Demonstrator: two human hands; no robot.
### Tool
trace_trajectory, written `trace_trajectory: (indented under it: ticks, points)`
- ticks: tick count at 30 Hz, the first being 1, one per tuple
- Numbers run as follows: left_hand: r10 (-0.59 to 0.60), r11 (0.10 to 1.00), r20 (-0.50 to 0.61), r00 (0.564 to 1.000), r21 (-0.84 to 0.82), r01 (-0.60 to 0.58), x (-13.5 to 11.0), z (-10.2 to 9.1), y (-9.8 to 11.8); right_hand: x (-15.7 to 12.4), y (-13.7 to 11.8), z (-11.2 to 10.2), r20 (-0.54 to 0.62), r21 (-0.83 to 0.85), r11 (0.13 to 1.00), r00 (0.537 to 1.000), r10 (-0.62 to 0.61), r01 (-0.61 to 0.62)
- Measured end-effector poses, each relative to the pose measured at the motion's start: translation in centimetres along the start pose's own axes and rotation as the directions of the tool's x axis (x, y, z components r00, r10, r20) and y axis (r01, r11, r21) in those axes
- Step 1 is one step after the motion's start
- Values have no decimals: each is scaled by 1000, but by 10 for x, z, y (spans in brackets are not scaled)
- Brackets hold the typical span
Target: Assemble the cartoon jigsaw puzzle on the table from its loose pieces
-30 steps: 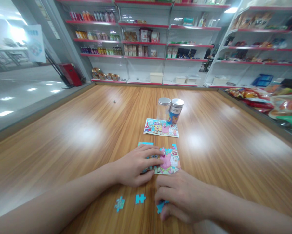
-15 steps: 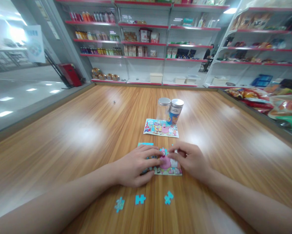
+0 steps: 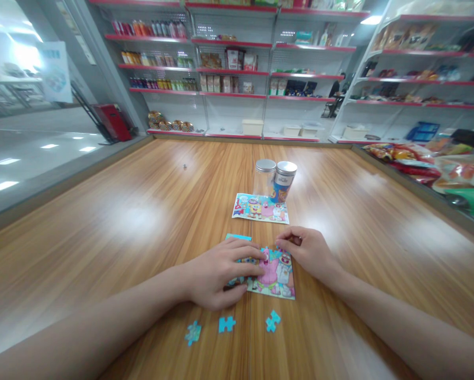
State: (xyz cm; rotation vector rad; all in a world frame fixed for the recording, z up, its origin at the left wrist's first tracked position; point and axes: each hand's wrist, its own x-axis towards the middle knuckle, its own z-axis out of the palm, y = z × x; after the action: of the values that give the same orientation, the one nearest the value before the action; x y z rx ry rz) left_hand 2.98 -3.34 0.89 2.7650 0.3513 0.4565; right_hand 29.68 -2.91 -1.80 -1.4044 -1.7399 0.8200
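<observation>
A partly joined jigsaw puzzle [image 3: 272, 272] with pink and blue cartoon figures lies on the wooden table. My left hand [image 3: 225, 272] rests flat over its left part, fingers spread, covering much of the picture there. At the upper right edge, my right hand [image 3: 308, 250] pinches a small puzzle piece [image 3: 278, 247], mostly hidden by the fingertips. Nearer to me lie three loose pieces: a blue-green one [image 3: 193, 333], a plain blue one [image 3: 226, 324] and another blue one [image 3: 273, 320]. Beyond the puzzle is a printed picture card [image 3: 261, 209] with the same figures.
A clear jar [image 3: 264, 179] and a labelled can [image 3: 284, 182], both silver-lidded, stand at the card's far edge. Bagged goods [image 3: 411, 161] lie beyond the table's right edge. Stocked shelves [image 3: 233, 71] line the back, and a red box [image 3: 112, 122] stands at left.
My right hand has drawn back slightly from the puzzle's middle to its upper right edge, uncovering more of the picture. The puzzle's right part has shifted towards me. My left hand stays nearly still.
</observation>
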Motion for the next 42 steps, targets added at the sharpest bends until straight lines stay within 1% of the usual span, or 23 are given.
trace_trajectory:
  ticks: [3,7,12,17,21,23,27,32,35,39,42]
  points:
    - [-1,1000,-1,1000,-1,1,0,0,0,0,1,-1,2,-62,997,999,-33,33]
    - [-3,1000,-10,1000,3,3,-1,1,-1,-1,-1,-2,-26,-150,986,996,-82,78]
    - [3,1000,-33,999,-7,-3,-1,0,-1,0,-7,-4,-25,-202,969,989,-148,140]
    - [6,1000,-45,999,-4,-6,-1,0,0,-1,-8,-4,-54,-160,982,992,-113,103]
    - [9,1000,-45,999,1,-9,0,1,-1,0,-6,-4,-36,-190,976,993,-114,105]
    - [11,1000,-46,999,-2,-11,0,1,0,0,-6,-4,-42,-207,975,994,-98,87]
    - [12,1000,-57,998,-10,-12,0,0,0,-1,-4,-3,-60,-186,981,996,-68,56]
    - [6,1000,-37,999,0,-6,-1,1,-1,-2,-3,-3,-13,-193,978,997,-80,76]
    - [3,1000,-28,1000,3,-3,-1,1,-1,-1,-4,-3,-1,-241,966,995,-100,97]
    - [2,1000,-37,999,-1,-2,-1,1,-1,-2,-7,-4,15,-309,938,987,-159,156]
    - [6,1000,-43,999,-8,-6,0,0,-1,-2,-7,-3,21,-289,945,987,-156,156]
